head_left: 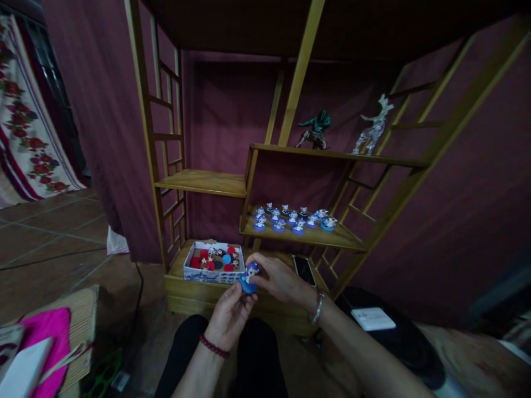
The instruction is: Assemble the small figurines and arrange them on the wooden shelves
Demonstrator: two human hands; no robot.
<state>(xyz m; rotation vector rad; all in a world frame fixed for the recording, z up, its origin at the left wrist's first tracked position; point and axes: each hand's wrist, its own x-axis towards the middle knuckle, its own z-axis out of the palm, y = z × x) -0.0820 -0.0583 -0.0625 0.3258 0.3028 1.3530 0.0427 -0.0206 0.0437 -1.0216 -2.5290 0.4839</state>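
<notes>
A small purple-and-white figurine (250,275) on a blue base is held between both hands, in front of the shelf unit. My left hand (232,312) pinches the base from below. With its fingers and thumb, my right hand (274,276) grips the figurine's upper part from the right. Just left of the hands, an open cardboard box (213,276) holds several small figures with red, blue and dark bases. Several similar figurines (279,225) stand in rows on the shelf (323,237) above and behind the hands.
A dark green figure (317,130) and a clear deer-like figure (372,127) stand on the upper shelf (344,155). A phone (304,270) lies on the bottom board. At right, a white object (373,319) rests on a black round surface. Pink cloth (50,331) lies at lower left.
</notes>
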